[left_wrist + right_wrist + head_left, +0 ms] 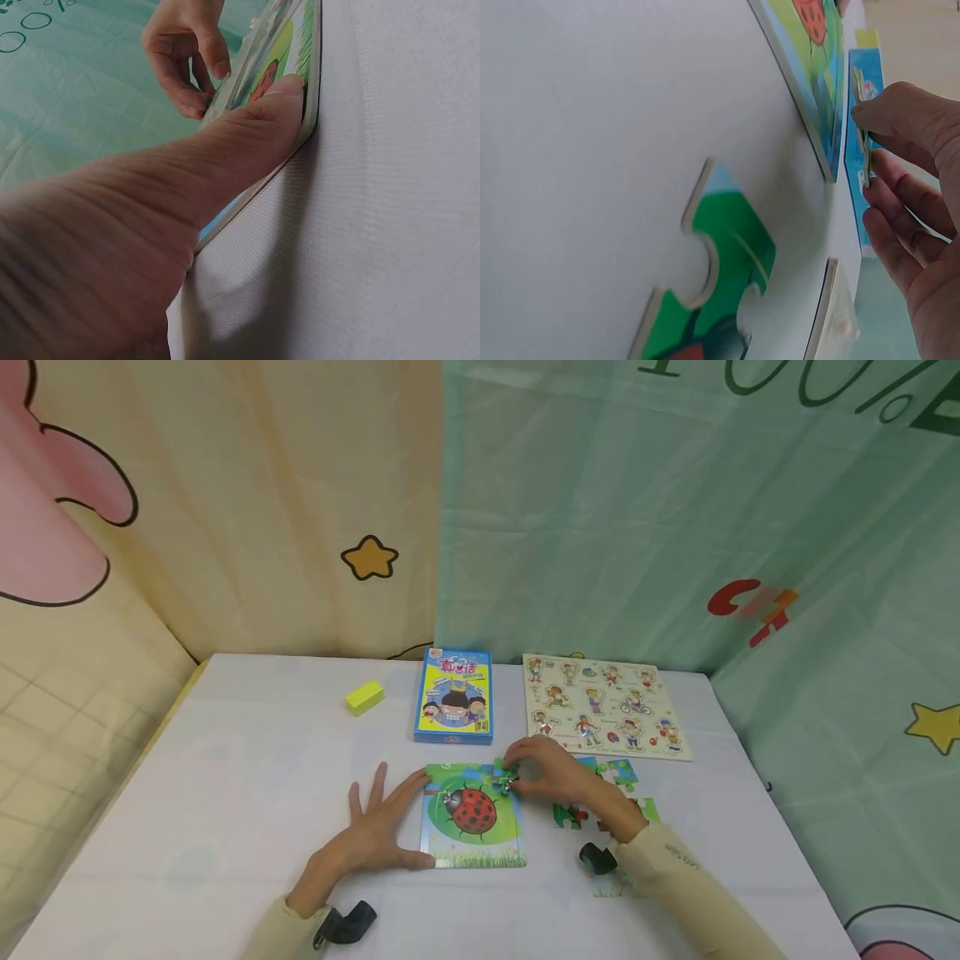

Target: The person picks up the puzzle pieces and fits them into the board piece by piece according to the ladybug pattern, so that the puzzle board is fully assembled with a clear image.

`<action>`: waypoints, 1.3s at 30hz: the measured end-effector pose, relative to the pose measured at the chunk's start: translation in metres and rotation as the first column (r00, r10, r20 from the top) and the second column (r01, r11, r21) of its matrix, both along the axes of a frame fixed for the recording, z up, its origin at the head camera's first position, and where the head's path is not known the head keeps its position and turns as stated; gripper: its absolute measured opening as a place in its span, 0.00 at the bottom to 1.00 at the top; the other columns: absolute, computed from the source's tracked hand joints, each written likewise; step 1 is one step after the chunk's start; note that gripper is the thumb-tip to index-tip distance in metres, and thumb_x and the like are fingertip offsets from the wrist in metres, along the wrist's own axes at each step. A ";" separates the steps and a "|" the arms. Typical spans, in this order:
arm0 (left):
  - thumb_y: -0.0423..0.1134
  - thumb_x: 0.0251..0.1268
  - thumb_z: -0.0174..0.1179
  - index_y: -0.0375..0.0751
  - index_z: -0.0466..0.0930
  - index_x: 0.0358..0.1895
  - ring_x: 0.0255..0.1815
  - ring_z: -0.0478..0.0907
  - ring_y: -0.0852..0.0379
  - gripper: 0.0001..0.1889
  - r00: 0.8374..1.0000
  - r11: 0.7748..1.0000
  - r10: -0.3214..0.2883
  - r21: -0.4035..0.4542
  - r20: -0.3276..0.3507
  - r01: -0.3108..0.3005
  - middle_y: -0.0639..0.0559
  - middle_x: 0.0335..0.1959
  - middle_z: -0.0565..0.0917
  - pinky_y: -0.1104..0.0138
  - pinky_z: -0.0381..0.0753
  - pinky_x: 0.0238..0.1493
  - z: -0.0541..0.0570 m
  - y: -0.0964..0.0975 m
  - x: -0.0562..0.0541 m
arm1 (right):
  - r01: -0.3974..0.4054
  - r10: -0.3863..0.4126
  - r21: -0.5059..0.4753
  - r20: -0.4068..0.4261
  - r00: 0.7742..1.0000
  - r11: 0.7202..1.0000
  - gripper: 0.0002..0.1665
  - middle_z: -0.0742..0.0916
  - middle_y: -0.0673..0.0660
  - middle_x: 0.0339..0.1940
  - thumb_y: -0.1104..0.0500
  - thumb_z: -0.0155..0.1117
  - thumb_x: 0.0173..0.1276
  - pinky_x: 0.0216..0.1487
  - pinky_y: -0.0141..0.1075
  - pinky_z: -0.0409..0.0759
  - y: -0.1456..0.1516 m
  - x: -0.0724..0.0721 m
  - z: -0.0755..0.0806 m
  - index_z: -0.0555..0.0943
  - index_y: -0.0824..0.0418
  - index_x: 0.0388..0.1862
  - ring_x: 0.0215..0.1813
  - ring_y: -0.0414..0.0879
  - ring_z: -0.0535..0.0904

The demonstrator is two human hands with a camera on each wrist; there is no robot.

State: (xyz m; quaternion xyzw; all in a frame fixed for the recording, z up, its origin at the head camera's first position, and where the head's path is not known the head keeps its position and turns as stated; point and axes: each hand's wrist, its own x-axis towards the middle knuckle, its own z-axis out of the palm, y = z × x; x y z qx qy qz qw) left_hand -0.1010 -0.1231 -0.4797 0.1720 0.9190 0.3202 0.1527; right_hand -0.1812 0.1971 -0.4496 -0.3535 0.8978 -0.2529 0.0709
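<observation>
A ladybug puzzle board (474,847) lies flat on the white table. My left hand (382,839) is spread along its left side, the thumb resting on the near left corner and a finger touching the upper left edge. Above the board's upper right corner, my right hand (551,768) pinches a puzzle piece (506,777) between thumb and fingers. In the right wrist view this puzzle piece (867,142) is seen edge-on, off the board's surface. Loose green puzzle pieces (735,240) lie right of the board, partly hidden under my right forearm in the head view.
Behind the board stand a blue and yellow card box (454,693) and, to its left, a yellow block (364,697). A cream picture board (607,706) with several child figures lies at the back right. Curtains (570,527) hang behind the table (225,760).
</observation>
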 end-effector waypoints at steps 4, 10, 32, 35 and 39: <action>0.60 0.40 0.79 0.51 0.54 0.80 0.80 0.23 0.31 0.61 1.000 1.000 0.000 0.004 0.005 0.000 0.48 0.82 0.53 0.31 0.14 0.69 -0.001 0.000 0.000 | -0.005 0.005 0.017 0.019 1.000 1.000 0.12 0.86 0.52 0.53 0.57 0.72 0.64 0.64 0.50 0.76 -0.008 0.003 0.001 0.86 0.55 0.46 0.60 0.50 0.79; 0.60 0.40 0.79 0.51 0.54 0.80 0.80 0.22 0.31 0.61 1.000 1.000 -0.002 0.014 0.010 0.002 0.48 0.83 0.53 0.31 0.13 0.69 -0.001 0.001 -0.001 | -0.027 0.026 0.024 0.020 0.999 0.999 0.11 0.87 0.52 0.53 0.57 0.72 0.64 0.63 0.46 0.78 -0.017 0.003 -0.002 0.87 0.57 0.46 0.58 0.48 0.80; 0.61 0.39 0.80 0.53 0.53 0.80 0.80 0.23 0.31 0.62 1.000 1.000 0.014 -0.014 0.014 -0.014 0.49 0.82 0.54 0.31 0.15 0.69 -0.001 -0.002 -0.003 | -0.080 0.073 0.084 0.077 0.994 0.993 0.15 0.85 0.52 0.58 0.54 0.69 0.68 0.71 0.46 0.72 -0.061 0.003 -0.003 0.86 0.57 0.51 0.64 0.47 0.77; 0.61 0.38 0.80 0.53 0.54 0.80 0.80 0.23 0.31 0.62 1.000 1.000 0.014 -0.010 0.012 -0.014 0.48 0.82 0.54 0.30 0.15 0.69 -0.002 0.000 -0.002 | -0.072 0.063 0.098 0.091 0.994 0.993 0.16 0.85 0.52 0.59 0.53 0.69 0.68 0.71 0.48 0.71 -0.065 0.004 -0.002 0.86 0.57 0.52 0.65 0.48 0.76; 0.61 0.39 0.80 0.52 0.54 0.80 0.80 0.23 0.30 0.62 1.000 1.000 0.008 0.001 0.007 -0.008 0.48 0.82 0.54 0.30 0.14 0.68 -0.001 0.001 -0.001 | -0.075 0.065 0.100 0.100 0.993 0.992 0.16 0.85 0.52 0.59 0.53 0.69 0.69 0.71 0.47 0.72 -0.068 0.004 -0.001 0.86 0.57 0.52 0.65 0.48 0.76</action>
